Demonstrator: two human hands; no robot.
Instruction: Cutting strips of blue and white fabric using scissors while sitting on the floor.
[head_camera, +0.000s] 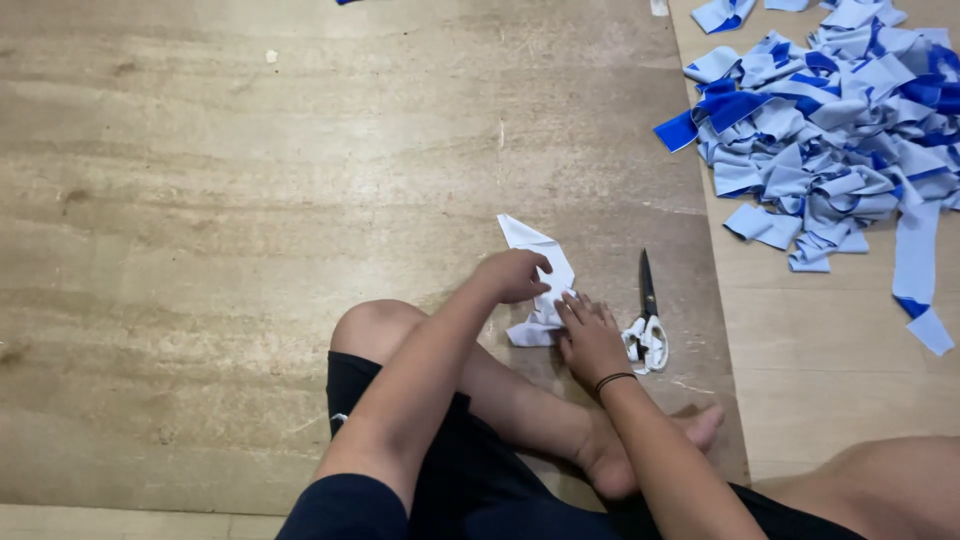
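Two hands meet on one small piece of pale blue cloth (540, 262) lying flat on the wooden floor (250, 200) just ahead of the person's folded legs: the left hand (514, 275) has its fingers curled together, pinching the cloth's upper part, while the right hand (590, 338) lies with fingers spread and pressed flat on the lower edge. A slip looks possible, since the thin, limp fabric could slide or bunch on the smooth boards if the flat hand eases its pressure. The scissors (647, 318), dark-bladed with pale wrapped handles, lie closed just beside the right hand, blades pointing away; a careless sweep could catch them. Well apart, at upper right, a heap of blue and pale blue strips (830, 130) sprawls, soft and crumpled
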